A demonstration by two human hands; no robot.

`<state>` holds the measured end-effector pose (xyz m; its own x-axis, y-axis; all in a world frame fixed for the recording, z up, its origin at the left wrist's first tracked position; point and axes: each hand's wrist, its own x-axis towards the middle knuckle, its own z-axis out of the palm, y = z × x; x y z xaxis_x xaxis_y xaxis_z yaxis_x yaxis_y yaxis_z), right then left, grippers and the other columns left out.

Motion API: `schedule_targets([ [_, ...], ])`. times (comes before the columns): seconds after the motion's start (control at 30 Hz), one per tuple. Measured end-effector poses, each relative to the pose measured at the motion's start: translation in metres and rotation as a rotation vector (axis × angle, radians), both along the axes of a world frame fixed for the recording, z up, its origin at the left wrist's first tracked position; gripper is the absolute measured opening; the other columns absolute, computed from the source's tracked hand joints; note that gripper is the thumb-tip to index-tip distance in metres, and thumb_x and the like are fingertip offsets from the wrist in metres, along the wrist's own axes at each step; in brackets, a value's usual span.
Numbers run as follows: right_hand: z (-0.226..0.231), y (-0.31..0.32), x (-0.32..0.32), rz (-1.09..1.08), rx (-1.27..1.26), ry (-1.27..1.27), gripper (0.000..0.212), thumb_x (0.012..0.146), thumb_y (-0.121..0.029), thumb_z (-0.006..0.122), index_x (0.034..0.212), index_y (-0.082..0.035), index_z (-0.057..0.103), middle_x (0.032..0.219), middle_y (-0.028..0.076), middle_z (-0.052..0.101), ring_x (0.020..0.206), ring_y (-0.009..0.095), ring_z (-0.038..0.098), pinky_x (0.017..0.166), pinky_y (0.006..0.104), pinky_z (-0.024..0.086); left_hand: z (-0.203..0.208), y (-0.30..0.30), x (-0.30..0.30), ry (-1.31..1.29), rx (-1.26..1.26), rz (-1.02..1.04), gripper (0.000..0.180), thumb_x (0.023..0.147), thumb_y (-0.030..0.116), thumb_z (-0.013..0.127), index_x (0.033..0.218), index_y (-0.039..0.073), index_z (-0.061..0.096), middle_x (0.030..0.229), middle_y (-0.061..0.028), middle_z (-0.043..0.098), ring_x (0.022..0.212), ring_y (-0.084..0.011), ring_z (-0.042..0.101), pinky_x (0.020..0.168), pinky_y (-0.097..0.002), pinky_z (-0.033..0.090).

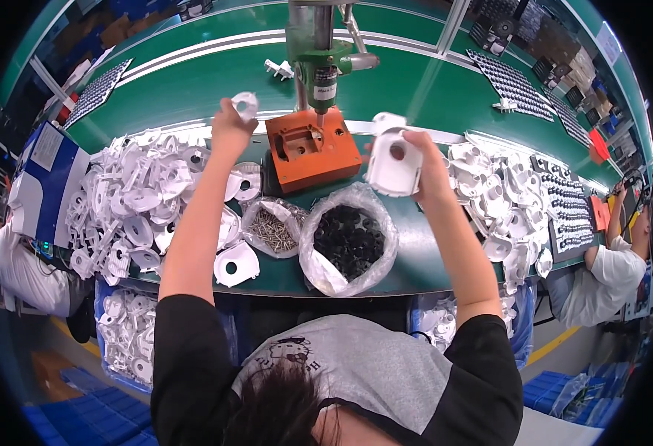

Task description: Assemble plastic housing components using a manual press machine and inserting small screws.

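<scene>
My left hand [231,128] is raised to the left of an orange fixture block [308,169], its fingers closed on a small white plastic part [245,106]. To the right of the block, my right hand [432,167] grips a larger white plastic housing [397,165] with a round hole in it. The block has a hollowed recess on top, and the green-bodied press [325,85] reaches down over it. In front of the block stand a small bag of metal screws [271,229] and a bigger clear bag of black plastic parts [345,241].
White plastic parts [144,186] are heaped on the left, with another heap of white parts [494,193] on the right. Behind the block runs a green conveyor belt [230,67]. Blue-lined bins [122,364] stand below the table edge. Other people work at both sides.
</scene>
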<state>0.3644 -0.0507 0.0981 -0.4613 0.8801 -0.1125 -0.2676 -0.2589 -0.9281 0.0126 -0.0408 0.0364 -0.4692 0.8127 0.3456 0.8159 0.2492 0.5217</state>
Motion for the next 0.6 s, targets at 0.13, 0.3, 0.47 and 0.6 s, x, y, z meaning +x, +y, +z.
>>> schedule_targets([
  [0.13, -0.011, -0.015, -0.032, -0.201, 0.081, 0.094, 0.023, 0.087, -0.027, 0.05, 0.087, -0.005, 0.054, 0.073, 0.003, 0.054, 0.061, 0.011, 0.053, 0.053, 0.0269, 0.045, 0.059, -0.065, 0.074, -0.858, 0.128, -0.511, 0.049, 0.082, 0.018, 0.065, 0.12, 0.003, 0.038, 0.103, -0.015, 0.057, 0.089, -0.0196, 0.059, 0.081, -0.0306, 0.047],
  [0.3, -0.02, -0.045, -0.073, -0.187, 0.548, 0.116, 0.015, 0.085, -0.015, 0.053, 0.092, -0.002, 0.049, 0.102, 0.006, 0.047, 0.091, 0.011, 0.045, 0.081, 0.0243, 0.037, 0.049, -0.135, 0.153, -0.921, 0.342, -0.724, 0.047, 0.084, 0.01, 0.061, 0.125, 0.002, 0.04, 0.111, -0.0098, 0.054, 0.103, -0.0167, 0.053, 0.087, -0.0301, 0.044],
  [0.47, -0.016, -0.061, -0.074, 0.169, 0.345, 0.326, 0.038, 0.074, -0.002, 0.056, 0.109, -0.002, 0.043, 0.117, 0.009, 0.043, 0.112, 0.016, 0.042, 0.098, 0.0297, 0.032, 0.036, -0.149, 0.156, -0.945, 0.454, -0.616, 0.04, 0.086, 0.012, 0.057, 0.122, -0.002, 0.044, 0.111, -0.0089, 0.054, 0.103, -0.0161, 0.053, 0.089, -0.0289, 0.042],
  [0.6, -0.017, -0.06, -0.061, 0.281, 0.499, 0.039, 0.05, 0.073, 0.002, 0.06, 0.119, -0.002, 0.039, 0.123, 0.011, 0.044, 0.114, 0.018, 0.046, 0.097, 0.0331, 0.038, 0.037, -0.154, 0.149, -1.134, 0.387, -0.648, 0.039, 0.087, 0.014, 0.057, 0.12, -0.002, 0.045, 0.112, -0.0096, 0.054, 0.102, -0.0149, 0.053, 0.088, -0.0282, 0.043],
])
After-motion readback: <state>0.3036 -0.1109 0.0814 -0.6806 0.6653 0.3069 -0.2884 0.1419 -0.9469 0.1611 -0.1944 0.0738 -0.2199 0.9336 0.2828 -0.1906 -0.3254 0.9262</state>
